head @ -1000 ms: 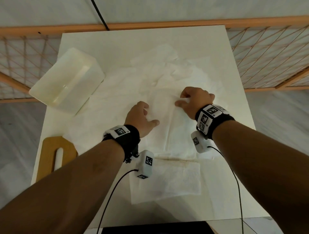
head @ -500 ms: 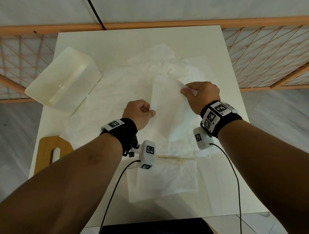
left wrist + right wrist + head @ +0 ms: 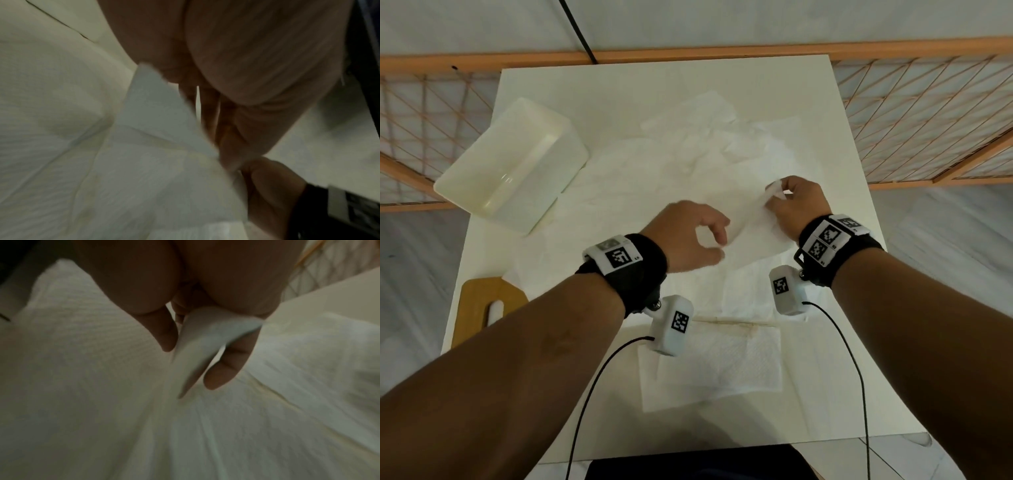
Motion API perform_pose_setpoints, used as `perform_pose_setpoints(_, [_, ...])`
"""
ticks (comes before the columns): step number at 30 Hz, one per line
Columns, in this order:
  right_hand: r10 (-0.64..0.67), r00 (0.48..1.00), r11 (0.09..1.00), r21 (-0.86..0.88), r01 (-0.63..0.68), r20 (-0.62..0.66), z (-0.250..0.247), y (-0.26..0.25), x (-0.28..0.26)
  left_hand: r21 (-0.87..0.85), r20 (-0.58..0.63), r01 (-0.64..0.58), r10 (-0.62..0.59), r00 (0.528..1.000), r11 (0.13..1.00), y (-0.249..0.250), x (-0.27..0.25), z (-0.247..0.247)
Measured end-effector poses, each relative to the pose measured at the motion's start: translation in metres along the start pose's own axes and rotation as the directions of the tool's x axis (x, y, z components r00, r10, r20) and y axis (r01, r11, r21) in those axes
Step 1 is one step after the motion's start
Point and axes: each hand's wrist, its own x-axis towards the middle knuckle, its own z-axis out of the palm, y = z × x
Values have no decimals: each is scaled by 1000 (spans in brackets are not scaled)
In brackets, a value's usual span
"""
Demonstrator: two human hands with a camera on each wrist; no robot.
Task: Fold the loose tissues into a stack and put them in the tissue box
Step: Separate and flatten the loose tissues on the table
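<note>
One tissue (image 3: 753, 233) has come up off the loose pile (image 3: 671, 164) since a second ago, right hand (image 3: 796, 205) fingers pinching its far corner, left hand (image 3: 688, 236) fingers curled round its near edge, so folding can start. Tissue box (image 3: 513, 164) waits open at the tabletop (image 3: 619, 85) left, folded stack (image 3: 709, 366) nearest; wrist cables trail over it

A white bench (image 3: 808, 113) stands on a pale marbled floor (image 3: 410, 274). Behind it runs an orange wooden lattice railing (image 3: 928, 113) against a whitish wall (image 3: 722, 24).
</note>
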Motion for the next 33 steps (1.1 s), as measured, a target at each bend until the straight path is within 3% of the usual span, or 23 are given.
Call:
perform_pose_setpoints(4, [179, 983, 961, 211, -181, 29, -5, 10, -3, 95, 255, 48, -70, 964, 994, 1, 1, 27])
perform_pose_setpoints(6, [263, 960, 904, 321, -281, 101, -9, 10, -11, 76, 305, 75, -95, 948, 994, -1, 3, 36])
perform_pose_setpoints(8, [241, 961, 915, 296, -272, 137, -11, 17, -9, 45, 311, 100, -109, 944, 994, -2, 5, 41])
perform_pose_setpoints(11, [113, 988, 994, -21, -111, 104, -13, 22, -11, 53, 132, 80, -86, 987, 995, -3, 14, 38])
perform_pose_setpoints(14, [-29, 985, 995, -85, 43, 168, -17, 20, -11, 42, -140, 101, -94, 986, 994, 2, 24, 28])
perform_pose_setpoints(18, [-147, 943, 982, -69, 175, 298, -22, 1, -16, -81, -7, 183, -185, 983, 980, 13, 33, 13])
perform_pose_setpoints(20, [-179, 948, 983, 97, 158, 265, -26, -7, -18, -158, -62, 199, -211, 975, 967, 16, 35, 12])
perform_pose_setpoints(22, [-134, 964, 954, 292, 63, 231, -27, -5, -17, -415, -179, 206, -302, 936, 886, 16, 32, 14])
perform_pose_setpoints(23, [-108, 963, 939, 343, 17, 247, -28, -3, -18, -580, -187, 206, -375, 908, 788, 16, 30, 15])
perform_pose_setpoints(25, [-103, 955, 953, 302, 14, 280, -23, 7, -23, -805, -115, 188, -460, 880, 562, 16, 25, 18])
perform_pose_setpoints(27, [-132, 952, 970, 233, 67, 275, -13, 17, -27, -872, -14, 211, -454, 891, 442, 14, 19, 23])
perform_pose_setpoints(30, [-158, 951, 979, 169, 115, 265, -4, 20, -32, -861, 114, 292, -400, 909, 417, 3, 4, 28])
perform_pose_setpoints(33, [-155, 921, 987, 21, 158, 357, -2, 16, -46, -826, 177, 362, -412, 894, 432, -18, -8, 18])
